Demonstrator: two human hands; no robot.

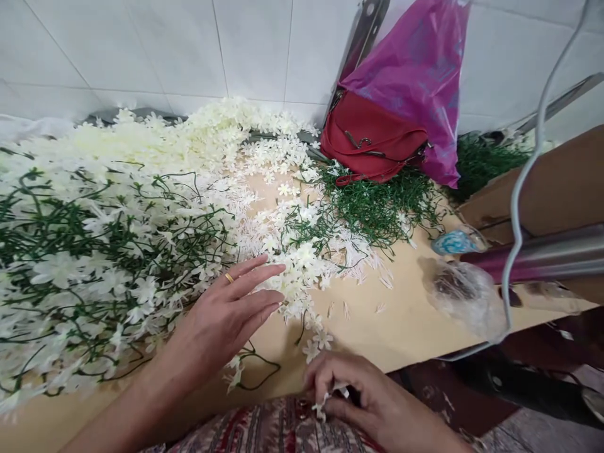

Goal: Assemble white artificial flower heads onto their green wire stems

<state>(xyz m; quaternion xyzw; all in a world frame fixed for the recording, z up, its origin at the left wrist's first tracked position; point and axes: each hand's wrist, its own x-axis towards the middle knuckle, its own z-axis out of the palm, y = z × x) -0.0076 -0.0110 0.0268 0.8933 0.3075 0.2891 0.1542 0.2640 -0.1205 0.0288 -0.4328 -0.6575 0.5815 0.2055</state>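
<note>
My left hand [231, 308] is stretched out over the table, fingers extended and slightly apart, with nothing in it. Its fingertips are beside a small heap of loose white artificial flowers [302, 267]. Near the table's front edge, my right hand [353, 384] is closed, and a bit of white artificial flower [321, 408] shows between its thumb and fingers. Just beyond its knuckles lie a few white blossoms [321, 341]. A single green-stemmed sprig [257, 371] rests below my left hand. To the left, a big pile of white flowers on green stems [117, 251] spreads over the table.
At the back stand a red bag [372, 135] and a purple plastic bag [419, 75]. Green stems [377, 204] and white stamen pieces [352, 248] lie before them. A clear plastic bag [465, 296], a hanging grey cable [516, 207] and a cardboard box [552, 182] are at right.
</note>
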